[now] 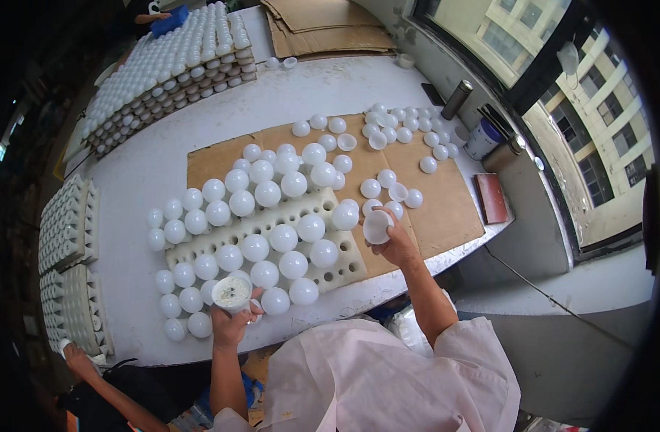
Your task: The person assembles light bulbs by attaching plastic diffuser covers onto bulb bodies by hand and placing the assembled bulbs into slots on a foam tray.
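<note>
My left hand grips an LED bulb body without its dome; the round white top with small dark marks faces up. In my right hand is a white bulb dome, its hollow side turned toward me. Both hands are raised over the near side of the table, apart from each other. Between and beyond them, rows of white domed bulbs stand in pale foam trays with round holes. Loose domes lie past my right hand on a cardboard sheet.
Stacked trays of bulbs fill the far left, near a person with a blue box. More trays stand at the left edge, where another person's hand reaches in. Flasks and a red-brown box line the window side.
</note>
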Action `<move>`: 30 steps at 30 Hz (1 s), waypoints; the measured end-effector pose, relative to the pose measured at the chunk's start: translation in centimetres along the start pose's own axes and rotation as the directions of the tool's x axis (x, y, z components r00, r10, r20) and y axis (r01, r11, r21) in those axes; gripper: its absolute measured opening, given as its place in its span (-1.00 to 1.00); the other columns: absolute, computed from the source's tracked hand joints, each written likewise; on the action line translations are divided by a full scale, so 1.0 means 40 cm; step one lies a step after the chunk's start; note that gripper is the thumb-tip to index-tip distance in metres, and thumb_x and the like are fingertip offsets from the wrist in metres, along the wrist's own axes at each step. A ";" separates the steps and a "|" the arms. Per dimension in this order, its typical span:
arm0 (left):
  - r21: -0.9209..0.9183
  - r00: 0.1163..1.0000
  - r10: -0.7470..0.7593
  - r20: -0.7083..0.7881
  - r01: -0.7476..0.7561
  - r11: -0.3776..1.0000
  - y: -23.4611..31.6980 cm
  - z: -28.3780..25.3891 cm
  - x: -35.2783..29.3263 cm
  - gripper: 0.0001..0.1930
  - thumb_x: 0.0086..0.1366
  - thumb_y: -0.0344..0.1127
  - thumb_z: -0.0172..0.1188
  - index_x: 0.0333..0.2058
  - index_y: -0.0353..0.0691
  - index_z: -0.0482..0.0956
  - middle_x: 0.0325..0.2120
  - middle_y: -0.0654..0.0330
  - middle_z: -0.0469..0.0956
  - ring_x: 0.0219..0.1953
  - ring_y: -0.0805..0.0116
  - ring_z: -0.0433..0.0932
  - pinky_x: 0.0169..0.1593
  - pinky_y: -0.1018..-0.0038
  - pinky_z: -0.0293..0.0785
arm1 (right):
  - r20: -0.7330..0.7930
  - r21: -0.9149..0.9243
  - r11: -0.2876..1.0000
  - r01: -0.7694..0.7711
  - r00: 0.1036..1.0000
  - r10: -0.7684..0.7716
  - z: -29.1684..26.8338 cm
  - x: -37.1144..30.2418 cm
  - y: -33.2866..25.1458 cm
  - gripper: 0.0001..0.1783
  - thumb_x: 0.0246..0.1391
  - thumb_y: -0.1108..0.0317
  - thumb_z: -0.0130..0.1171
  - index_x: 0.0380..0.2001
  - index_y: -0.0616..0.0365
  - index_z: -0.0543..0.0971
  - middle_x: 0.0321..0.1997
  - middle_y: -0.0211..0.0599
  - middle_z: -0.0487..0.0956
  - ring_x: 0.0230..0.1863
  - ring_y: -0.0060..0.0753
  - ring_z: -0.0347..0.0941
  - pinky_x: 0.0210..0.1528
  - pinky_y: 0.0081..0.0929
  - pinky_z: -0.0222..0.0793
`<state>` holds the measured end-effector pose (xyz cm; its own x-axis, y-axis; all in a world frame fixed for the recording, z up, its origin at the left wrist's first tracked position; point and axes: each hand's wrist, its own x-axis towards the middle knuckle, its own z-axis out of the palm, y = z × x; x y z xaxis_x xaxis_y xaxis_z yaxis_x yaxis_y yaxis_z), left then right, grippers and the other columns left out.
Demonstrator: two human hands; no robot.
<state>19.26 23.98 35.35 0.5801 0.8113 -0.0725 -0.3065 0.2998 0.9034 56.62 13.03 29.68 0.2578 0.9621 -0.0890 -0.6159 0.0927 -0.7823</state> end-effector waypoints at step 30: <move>0.543 0.864 -0.390 0.318 0.171 0.822 -0.045 0.074 0.013 -0.54 -0.10 -0.22 0.42 -0.25 -0.39 0.53 -0.49 0.19 0.59 -0.45 0.50 0.52 -0.34 0.52 0.45 | 0.318 -0.812 0.555 0.179 0.934 0.164 0.331 -0.130 0.085 -0.11 -0.45 0.35 0.47 0.09 0.09 0.31 0.04 -0.26 0.41 0.13 -0.27 0.30 0.18 -0.32 0.18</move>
<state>22.34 22.38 34.93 0.8610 0.4240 -0.2808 0.2574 0.1130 0.9597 43.33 11.76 35.63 -0.0970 0.9952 -0.0153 0.3094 0.0155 -0.9508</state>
